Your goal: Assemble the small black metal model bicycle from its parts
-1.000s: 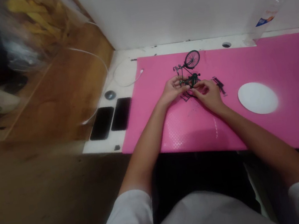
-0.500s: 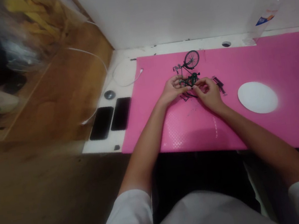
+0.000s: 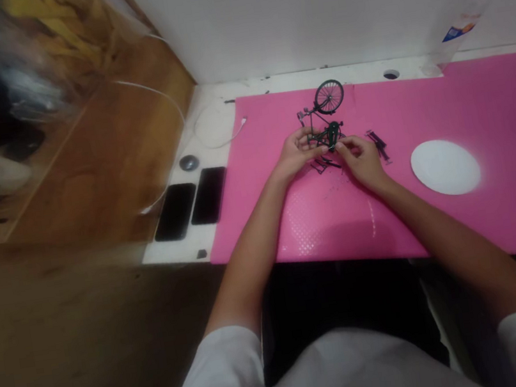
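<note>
Head view: I'm holding the little bicycle [image 3: 328, 133] on the pink mat [image 3: 418, 98], left hand [image 3: 295, 155] gripping its frame, right hand [image 3: 362, 160] pinching beside the crank. It's looking light, spindly and fragile, so I'm avoiding the spokes.

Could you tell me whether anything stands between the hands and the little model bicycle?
Nothing visible does: the left hand and right hand both grip the model bicycle low on its frame. Loose dark parts lie aside on the pink mat.
</note>
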Available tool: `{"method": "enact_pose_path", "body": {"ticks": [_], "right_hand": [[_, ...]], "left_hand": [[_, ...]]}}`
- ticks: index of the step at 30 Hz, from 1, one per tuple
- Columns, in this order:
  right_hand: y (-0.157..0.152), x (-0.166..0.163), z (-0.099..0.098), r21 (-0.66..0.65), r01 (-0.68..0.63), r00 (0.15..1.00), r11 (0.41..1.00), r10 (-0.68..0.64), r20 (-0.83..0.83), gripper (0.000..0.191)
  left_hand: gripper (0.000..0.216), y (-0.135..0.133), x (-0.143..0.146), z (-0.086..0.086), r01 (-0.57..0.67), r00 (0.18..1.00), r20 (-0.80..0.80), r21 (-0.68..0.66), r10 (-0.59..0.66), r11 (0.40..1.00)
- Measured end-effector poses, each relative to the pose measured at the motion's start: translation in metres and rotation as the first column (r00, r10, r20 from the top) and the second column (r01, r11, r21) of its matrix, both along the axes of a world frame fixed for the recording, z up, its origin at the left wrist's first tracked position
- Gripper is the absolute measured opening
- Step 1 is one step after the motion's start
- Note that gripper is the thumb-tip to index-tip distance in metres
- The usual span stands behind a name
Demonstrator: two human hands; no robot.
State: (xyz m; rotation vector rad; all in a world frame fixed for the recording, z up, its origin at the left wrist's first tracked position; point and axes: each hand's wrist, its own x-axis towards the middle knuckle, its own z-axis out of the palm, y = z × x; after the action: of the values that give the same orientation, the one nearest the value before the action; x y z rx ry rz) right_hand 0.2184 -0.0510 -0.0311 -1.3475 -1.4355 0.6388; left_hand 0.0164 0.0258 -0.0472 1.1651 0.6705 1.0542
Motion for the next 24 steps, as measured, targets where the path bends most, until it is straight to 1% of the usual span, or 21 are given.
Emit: {"method": "enact_pose_path", "body": {"ticks": [2, 4, 8, 14, 20, 24], "right_hand": [[0.0, 0.001, 0.0, 0.009, -0.013, 1.0, 1.0, 0.013, -0.009, 0.068], [0.001, 0.001, 0.0, 0.019, -0.025, 1.0, 1.0, 0.026, -0.015, 0.069], [0.003, 0.002, -0.002, 0.042, -0.036, 0.999, 0.998, 0.037, -0.031, 0.064], [0.007, 0.005, -0.005, 0.024, -0.042, 0.998, 0.999, 0.043, -0.037, 0.054], [0.008, 0.006, -0.005, -0.004, -0.048, 0.997, 0.999, 0.048, -0.053, 0.054], [0.007, 0.005, -0.003, -0.009, -0.067, 0.996, 0.998, 0.066, -0.065, 0.054]], "left_hand": [[0.077, -0.001, 0.0, 0.0, 0.001, 1.0, 0.007, -0.005, -0.001, 1.0], [0.078, -0.002, 0.0, 0.001, -0.001, 1.0, 0.0, -0.013, 0.001, 1.0], [0.078, -0.004, 0.0, 0.004, 0.002, 1.0, -0.007, -0.024, -0.003, 1.0], [0.079, -0.006, 0.0, 0.008, 0.007, 1.0, 0.001, -0.049, -0.007, 0.999], [0.076, -0.008, 0.001, 0.01, -0.01, 1.0, -0.017, -0.074, 0.008, 0.997], [0.078, -0.007, 0.001, 0.01, -0.015, 1.0, -0.022, -0.068, 0.013, 0.998]]}}
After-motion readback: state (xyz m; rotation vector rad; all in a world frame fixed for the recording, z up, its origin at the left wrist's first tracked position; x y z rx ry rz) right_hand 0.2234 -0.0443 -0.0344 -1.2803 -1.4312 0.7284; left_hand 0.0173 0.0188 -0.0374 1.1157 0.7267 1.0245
